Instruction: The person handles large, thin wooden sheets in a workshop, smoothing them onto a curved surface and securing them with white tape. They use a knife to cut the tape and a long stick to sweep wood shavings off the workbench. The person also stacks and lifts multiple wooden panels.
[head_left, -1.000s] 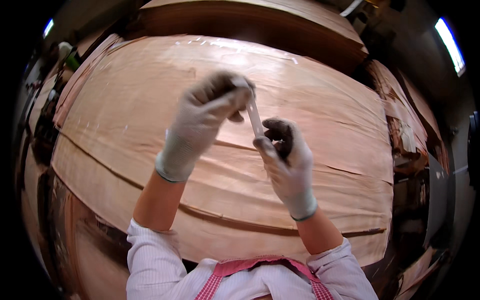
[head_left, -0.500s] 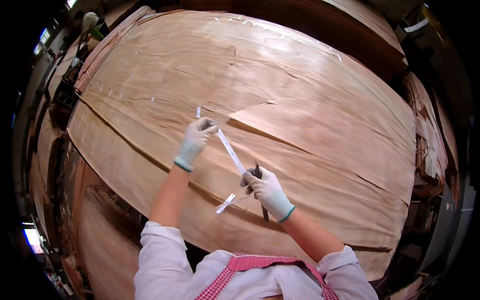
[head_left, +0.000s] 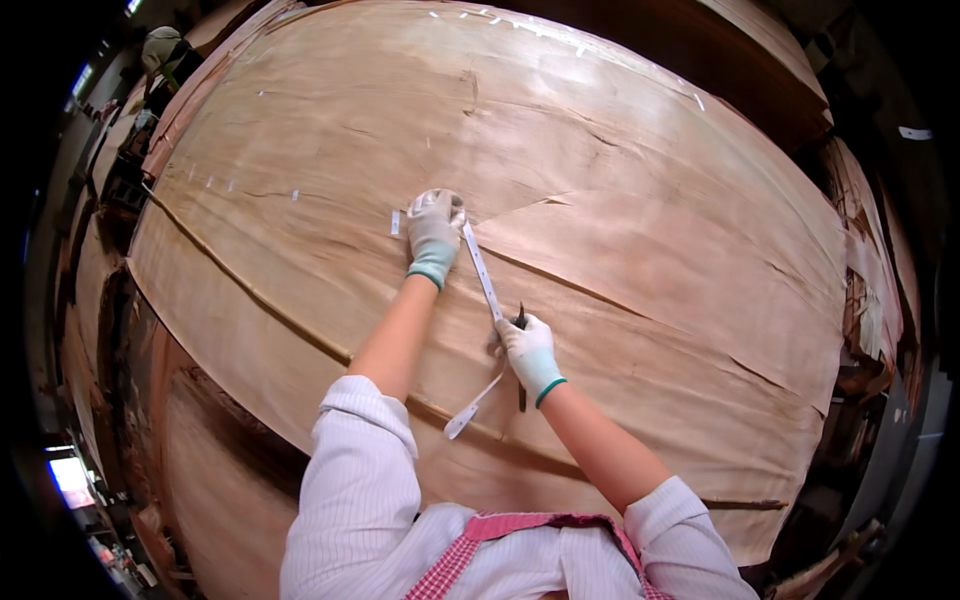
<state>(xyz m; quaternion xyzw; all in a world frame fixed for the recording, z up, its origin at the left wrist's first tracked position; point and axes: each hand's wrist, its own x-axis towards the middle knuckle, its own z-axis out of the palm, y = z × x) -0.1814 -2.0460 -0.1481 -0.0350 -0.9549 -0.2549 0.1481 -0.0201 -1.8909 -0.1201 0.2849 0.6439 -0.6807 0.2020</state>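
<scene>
A white strip of perforated tape (head_left: 482, 268) stretches between my two gloved hands over a wide tan wood veneer sheet (head_left: 330, 150). My left hand (head_left: 436, 228) pinches its far end low over the veneer, near the tip of a split. My right hand (head_left: 527, 348) is closed on the strip nearer to me and also grips a slim dark tool (head_left: 522, 398), whose exact kind I cannot make out. From the right hand the tape's loose end (head_left: 460, 422) hangs down in a curl. A short piece of white tape (head_left: 395, 222) sticks to the veneer left of my left hand.
Several white tape pieces (head_left: 540, 33) dot the sheet's far edge, and others run toward the left. A long raised ridge (head_left: 270, 305) crosses the near side. Veneer stacks (head_left: 770, 75) stand behind and at both sides. Another person (head_left: 165, 55) is at the far left.
My left hand has moved right and away from me with the tape's end, down toward the split. My right hand has shifted slightly farther away, and the loose tape end hangs longer.
</scene>
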